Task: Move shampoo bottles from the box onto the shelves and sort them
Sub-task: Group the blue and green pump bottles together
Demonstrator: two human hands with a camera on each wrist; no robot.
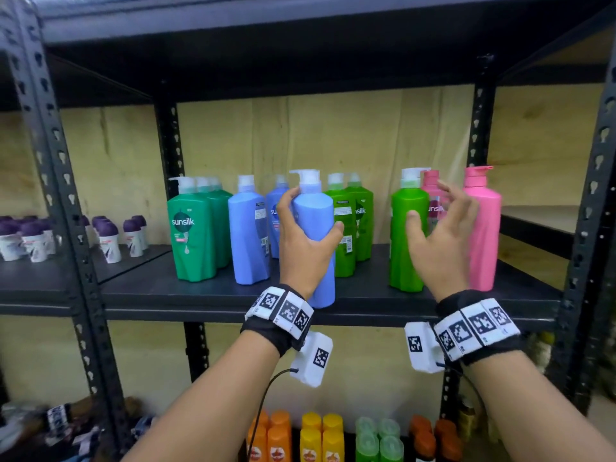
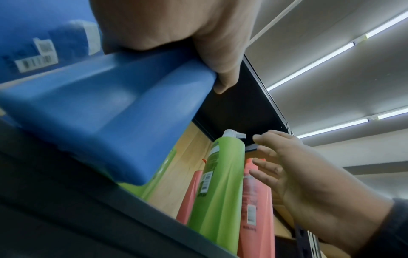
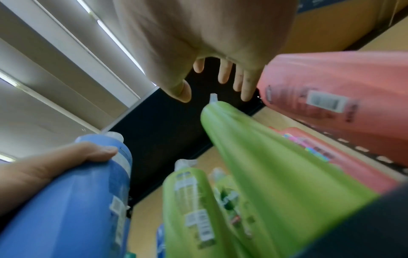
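My left hand [image 1: 310,221] grips a blue pump bottle [image 1: 316,248] round its upper body. It holds the bottle at the front edge of the black shelf [image 1: 160,291], in front of two other blue bottles [image 1: 248,231]. From the left wrist view the blue bottle's base [image 2: 106,113] shows tilted, clear of the shelf edge. My right hand [image 1: 433,208] is open with fingers spread and holds nothing. It hovers between a light green pump bottle [image 1: 406,241] and a pink bottle [image 1: 485,228]. In the right wrist view the spread fingers [image 3: 223,73] sit above the green bottle [image 3: 276,165].
The shelf also carries dark green bottles [image 1: 193,235] at the left and two light green ones [image 1: 350,221] in the middle. Purple-capped roll-ons [image 1: 110,241] fill the neighbouring shelf. Orange, yellow and green bottles [image 1: 320,438] stand on the shelf below. Black uprights [image 1: 590,201] frame the bay.
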